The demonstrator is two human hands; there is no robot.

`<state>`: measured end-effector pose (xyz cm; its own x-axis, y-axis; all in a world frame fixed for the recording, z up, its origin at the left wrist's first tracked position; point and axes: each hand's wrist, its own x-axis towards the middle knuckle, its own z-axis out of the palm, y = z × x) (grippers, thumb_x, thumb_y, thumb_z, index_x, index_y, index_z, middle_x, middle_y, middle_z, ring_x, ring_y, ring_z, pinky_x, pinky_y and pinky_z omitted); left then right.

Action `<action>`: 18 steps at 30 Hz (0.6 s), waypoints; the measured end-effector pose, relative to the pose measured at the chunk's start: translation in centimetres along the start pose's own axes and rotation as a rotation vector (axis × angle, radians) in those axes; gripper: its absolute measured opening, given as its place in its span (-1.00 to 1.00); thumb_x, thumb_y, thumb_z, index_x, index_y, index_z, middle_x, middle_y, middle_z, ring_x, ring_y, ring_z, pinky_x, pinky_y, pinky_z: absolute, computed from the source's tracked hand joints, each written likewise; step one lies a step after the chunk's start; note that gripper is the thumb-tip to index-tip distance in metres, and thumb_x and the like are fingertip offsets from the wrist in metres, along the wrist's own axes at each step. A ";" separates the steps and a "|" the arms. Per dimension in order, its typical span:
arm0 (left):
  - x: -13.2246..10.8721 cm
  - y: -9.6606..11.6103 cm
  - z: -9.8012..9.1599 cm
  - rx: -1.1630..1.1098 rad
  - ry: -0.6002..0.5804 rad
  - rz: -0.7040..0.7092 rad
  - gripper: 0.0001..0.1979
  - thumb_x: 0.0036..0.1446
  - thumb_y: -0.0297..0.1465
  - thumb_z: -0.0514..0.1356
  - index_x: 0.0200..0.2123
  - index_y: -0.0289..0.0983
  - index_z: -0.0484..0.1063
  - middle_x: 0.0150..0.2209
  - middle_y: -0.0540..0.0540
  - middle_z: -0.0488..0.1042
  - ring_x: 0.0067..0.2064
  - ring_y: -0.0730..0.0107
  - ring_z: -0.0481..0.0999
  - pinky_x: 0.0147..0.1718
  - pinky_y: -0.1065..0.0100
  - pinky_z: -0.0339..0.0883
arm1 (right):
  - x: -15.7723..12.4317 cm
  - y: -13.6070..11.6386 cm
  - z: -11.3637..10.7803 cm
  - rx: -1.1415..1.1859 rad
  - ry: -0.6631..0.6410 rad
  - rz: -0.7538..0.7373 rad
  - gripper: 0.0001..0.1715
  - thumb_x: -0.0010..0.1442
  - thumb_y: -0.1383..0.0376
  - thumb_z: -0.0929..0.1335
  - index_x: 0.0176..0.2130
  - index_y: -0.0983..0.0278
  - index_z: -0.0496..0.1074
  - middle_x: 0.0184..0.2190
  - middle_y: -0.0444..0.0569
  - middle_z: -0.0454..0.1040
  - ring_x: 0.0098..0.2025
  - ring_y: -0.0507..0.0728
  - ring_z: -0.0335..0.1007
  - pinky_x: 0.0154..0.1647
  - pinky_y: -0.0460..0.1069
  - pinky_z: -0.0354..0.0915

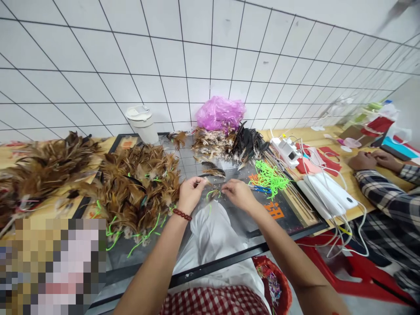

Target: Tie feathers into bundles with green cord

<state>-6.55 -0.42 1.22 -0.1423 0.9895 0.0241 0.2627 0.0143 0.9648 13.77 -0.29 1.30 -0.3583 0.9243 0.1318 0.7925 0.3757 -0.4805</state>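
My left hand (192, 192), a bead bracelet at its wrist, is closed in a pinch over the glass tabletop. A small pale-brown feather (207, 181) sticks out at its fingertips. My right hand (239, 193) is also closed, its fingertips pressed together; what they hold, if anything, is too small to make out. Between the hands lies a small brown feather with a bright green cord (210, 194). Just beyond them are loose dark feathers (213, 169). To the right of my right hand sit a tangle of green cords (269, 178) and a blue-handled tool (262, 189).
A large pile of brown feathers (138, 183) with green cords lies left, another brown heap (55, 162) beyond it. Black feathers (247, 144), a pink plastic bag (220, 113) and a white lidded cup (142, 124) stand along the wall. White power strips (328, 197) and a co-worker's hands (374, 159) are right.
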 end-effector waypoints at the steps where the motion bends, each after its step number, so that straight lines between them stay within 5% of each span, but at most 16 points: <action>1: -0.5 0.2 -0.3 0.130 -0.051 0.061 -0.80 -0.01 -0.26 0.20 -0.48 -0.28 0.49 -0.51 -0.05 0.47 -0.44 0.40 0.41 -0.39 0.38 0.25 | 0.1 -0.4 0.2 -0.033 -0.008 -0.012 -0.80 0.21 0.33 0.31 -0.25 0.22 0.54 -0.29 -0.04 0.52 -0.22 0.09 0.40 -0.20 -0.05 0.20; 4: -2.1 0.9 -0.9 0.627 -0.285 0.172 -0.83 -0.07 -0.25 0.27 -0.56 -0.23 0.49 -0.44 -0.10 0.50 -0.35 0.27 0.47 -0.35 0.33 0.23 | 0.6 -1.2 0.9 -0.127 0.007 -0.002 -0.80 0.21 0.26 0.34 -0.17 0.21 0.52 -0.21 0.00 0.50 -0.15 0.14 0.37 -0.16 -0.01 0.16; 8: -3.4 1.6 -0.7 0.907 -0.376 0.135 -0.86 0.04 -0.38 0.17 -0.52 -0.23 0.46 -0.33 -0.14 0.53 -0.28 0.21 0.51 -0.34 0.31 0.22 | 0.5 -1.4 1.7 -0.179 -0.020 0.004 -0.83 0.20 0.22 0.35 -0.20 0.21 0.50 -0.17 0.00 0.46 -0.10 0.17 0.30 -0.13 0.03 0.10; 13: -3.3 1.8 -0.5 0.883 -0.332 0.172 -0.84 0.13 -0.47 0.03 -0.34 -0.27 0.42 -0.29 -0.20 0.52 -0.23 0.18 0.51 -0.30 0.28 0.24 | -0.3 -0.9 1.6 -0.178 -0.023 -0.010 -0.86 0.24 0.30 0.30 -0.29 0.26 0.46 -0.19 0.02 0.45 -0.09 0.17 0.26 -0.09 0.06 0.04; 18: -3.0 2.1 -0.4 0.488 -0.181 0.160 -0.89 0.13 -0.42 0.06 -0.36 -0.24 0.37 -0.44 -0.06 0.48 -0.37 0.33 0.46 -0.33 0.35 0.25 | -1.0 0.7 -1.6 0.041 0.251 0.033 -0.82 0.26 0.28 0.25 -0.32 0.27 0.40 -0.27 0.01 0.48 -0.17 0.14 0.33 -0.11 0.04 0.08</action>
<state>-5.93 -3.37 3.26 0.0914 0.9931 0.0735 0.6861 -0.1163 0.7182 15.49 -0.84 2.15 -0.1950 0.9257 0.3241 0.7792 0.3469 -0.5220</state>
